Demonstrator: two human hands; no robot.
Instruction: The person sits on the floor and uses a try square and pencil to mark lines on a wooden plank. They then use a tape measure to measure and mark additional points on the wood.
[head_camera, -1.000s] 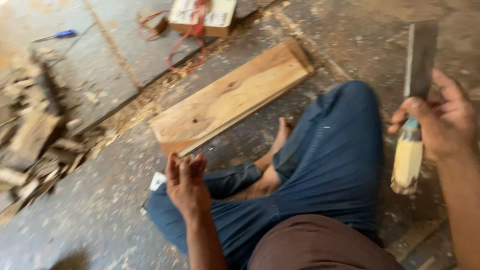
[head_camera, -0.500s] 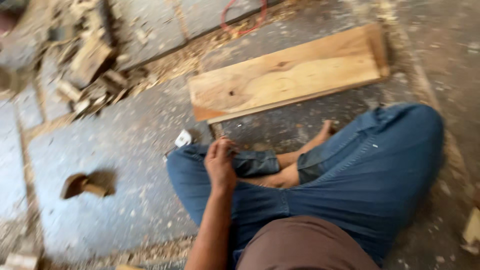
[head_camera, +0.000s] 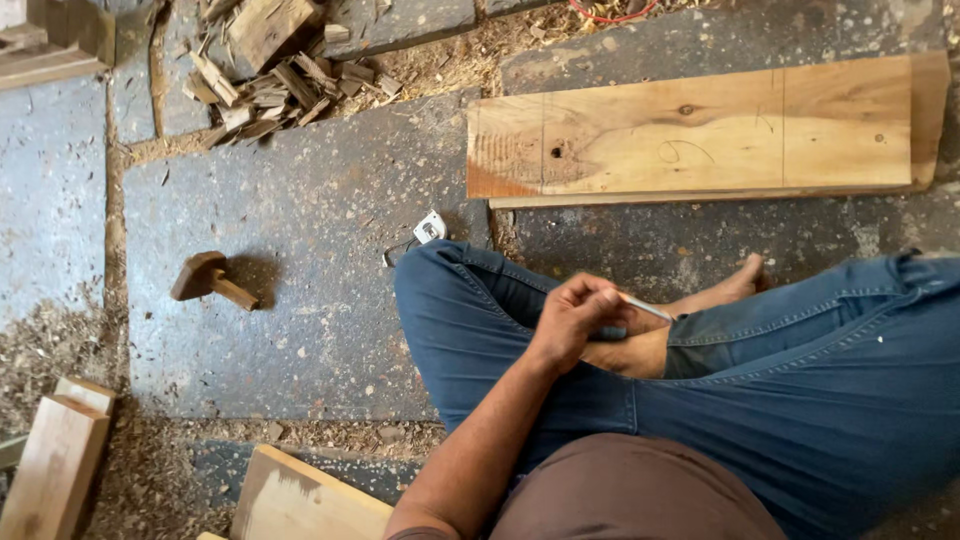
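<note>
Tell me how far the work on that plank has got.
Done: the plank on the stone floor already carries pencilled lines across it and has a small hole near its left end. In hand: the left hand holds a thin pencil-like stick over the crossed legs. Left: no cut shows along the lines; the wooden mallet lies untouched. The right hand is out of view.

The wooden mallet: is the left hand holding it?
No, the wooden mallet lies alone on the stone floor, while the left hand holds a thin pencil-like stick over the lap.

Plank (head_camera: 700, 130) ahead of crossed legs (head_camera: 700, 370); mallet (head_camera: 210, 280) left; scraps (head_camera: 270, 70) far left.
</note>
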